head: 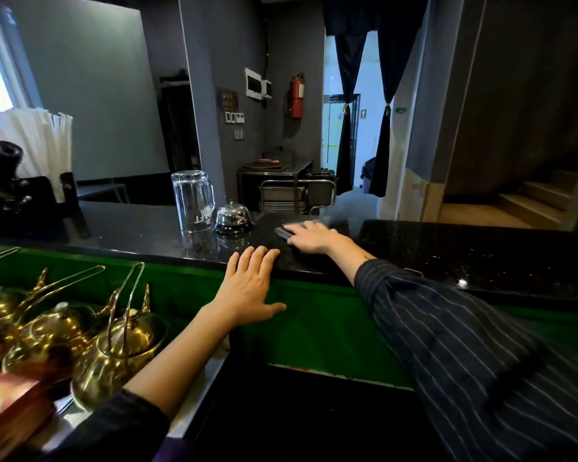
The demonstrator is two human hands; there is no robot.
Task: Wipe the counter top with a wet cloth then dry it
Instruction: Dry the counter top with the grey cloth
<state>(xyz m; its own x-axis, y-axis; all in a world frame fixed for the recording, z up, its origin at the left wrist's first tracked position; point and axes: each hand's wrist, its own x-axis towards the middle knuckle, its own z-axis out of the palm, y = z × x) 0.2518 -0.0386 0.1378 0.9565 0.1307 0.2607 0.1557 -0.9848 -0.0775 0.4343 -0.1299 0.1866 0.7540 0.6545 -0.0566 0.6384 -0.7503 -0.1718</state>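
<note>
A black speckled counter top (447, 248) runs across the view above a green front panel. My right hand (312, 237) lies flat, fingers straight, pressing a grey cloth (289, 229) onto the counter near its far edge. The cloth shows only at the fingertips; the rest is under the palm. My left hand (249, 285) rests with straight fingers on the counter's near edge, thumb hanging over the green panel, holding nothing.
An upturned glass pitcher (194, 201) and a chrome desk bell (232, 217) stand on the counter just left of the cloth. Black equipment (10, 191) sits at the far left. Several brass kettles (114, 341) crowd the lower shelf at left.
</note>
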